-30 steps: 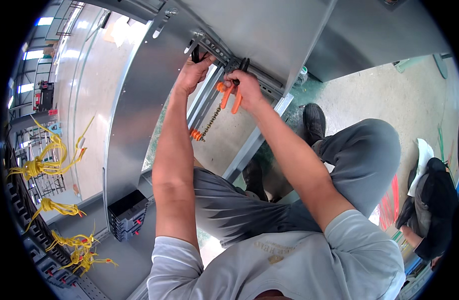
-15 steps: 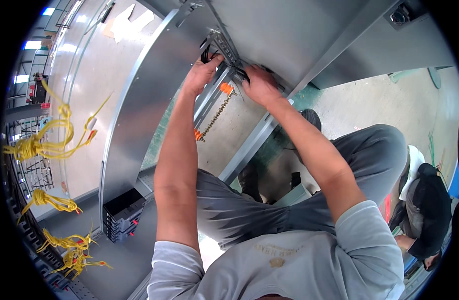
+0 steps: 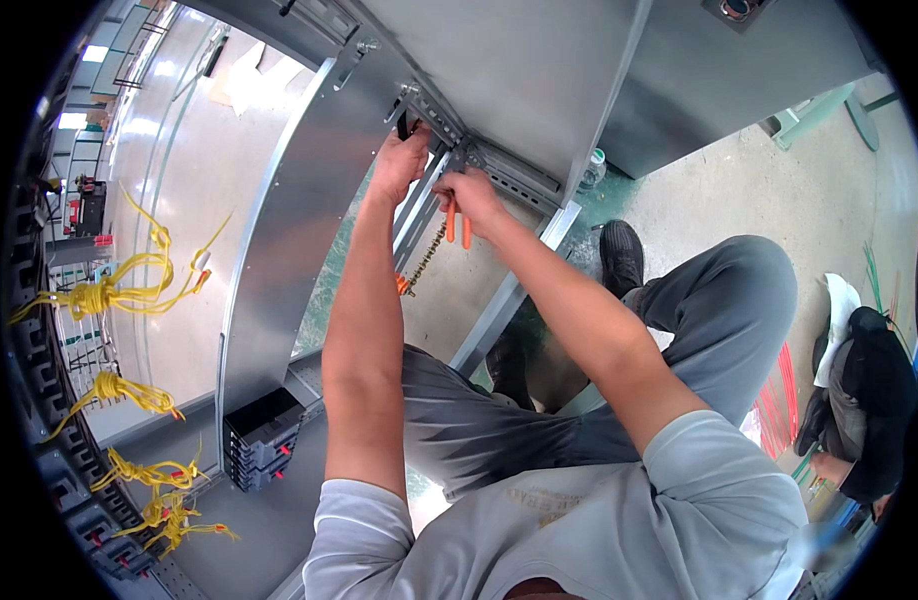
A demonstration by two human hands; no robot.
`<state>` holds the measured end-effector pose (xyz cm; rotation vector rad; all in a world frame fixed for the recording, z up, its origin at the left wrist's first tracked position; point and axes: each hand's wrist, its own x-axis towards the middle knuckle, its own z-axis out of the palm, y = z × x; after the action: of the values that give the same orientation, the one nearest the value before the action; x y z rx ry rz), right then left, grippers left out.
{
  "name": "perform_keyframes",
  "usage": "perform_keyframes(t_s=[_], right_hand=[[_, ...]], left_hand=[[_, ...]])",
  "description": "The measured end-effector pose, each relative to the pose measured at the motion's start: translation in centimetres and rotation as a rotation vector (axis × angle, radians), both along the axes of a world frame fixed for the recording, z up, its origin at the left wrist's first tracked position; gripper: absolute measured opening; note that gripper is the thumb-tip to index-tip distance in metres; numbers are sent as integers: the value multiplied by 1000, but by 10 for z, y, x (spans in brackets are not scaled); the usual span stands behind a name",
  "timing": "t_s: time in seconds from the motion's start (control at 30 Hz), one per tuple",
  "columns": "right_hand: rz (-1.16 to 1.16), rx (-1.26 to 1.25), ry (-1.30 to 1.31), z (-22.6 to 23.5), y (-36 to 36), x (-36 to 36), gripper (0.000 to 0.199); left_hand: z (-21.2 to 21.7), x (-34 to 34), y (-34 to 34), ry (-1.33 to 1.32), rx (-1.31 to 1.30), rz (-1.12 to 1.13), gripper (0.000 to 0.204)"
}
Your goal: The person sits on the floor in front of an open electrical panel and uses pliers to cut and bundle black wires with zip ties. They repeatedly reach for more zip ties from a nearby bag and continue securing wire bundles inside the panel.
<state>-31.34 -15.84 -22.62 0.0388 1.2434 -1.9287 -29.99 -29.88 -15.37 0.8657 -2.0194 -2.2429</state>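
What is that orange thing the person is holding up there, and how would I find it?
Start at the big grey metal cabinet and follow its slotted rail down to where both hands meet. The right hand grips a tool with two orange handles poking out below the fist. Nothing else nearby is orange and two-pronged; the yellow wires hang far off left.

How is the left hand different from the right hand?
The right hand grips an orange-handled tool; the left hand holds no orange tool, only something dark at the metal rail. The left hand reaches higher up than the right hand. Both are bare and pressed close to the rail.
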Motion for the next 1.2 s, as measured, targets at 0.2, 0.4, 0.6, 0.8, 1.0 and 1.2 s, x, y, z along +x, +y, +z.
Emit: perform_keyframes(t_s=[0.2, 0.4, 0.6, 0.8, 1.0, 1.2], right_hand=[[55, -105, -70, 3, 46, -8, 15], [100, -115, 41, 21, 47, -7, 16], [158, 32, 135, 23, 59, -13, 20], [641, 497, 331, 3, 47, -59, 19], [703, 614, 310, 34, 12, -67, 12], [794, 600, 241, 24, -4, -84, 10]], left_hand=[[-12, 11, 11, -243, -199, 214, 24], [-14, 16, 36, -386, -32, 53, 21], [-21, 27, 24, -284, -14, 181, 20], [-25, 17, 20, -177, 98, 166, 20], [-33, 24, 12, -135, 373, 199, 19], [-34, 22, 13, -136, 453, 213, 21]])
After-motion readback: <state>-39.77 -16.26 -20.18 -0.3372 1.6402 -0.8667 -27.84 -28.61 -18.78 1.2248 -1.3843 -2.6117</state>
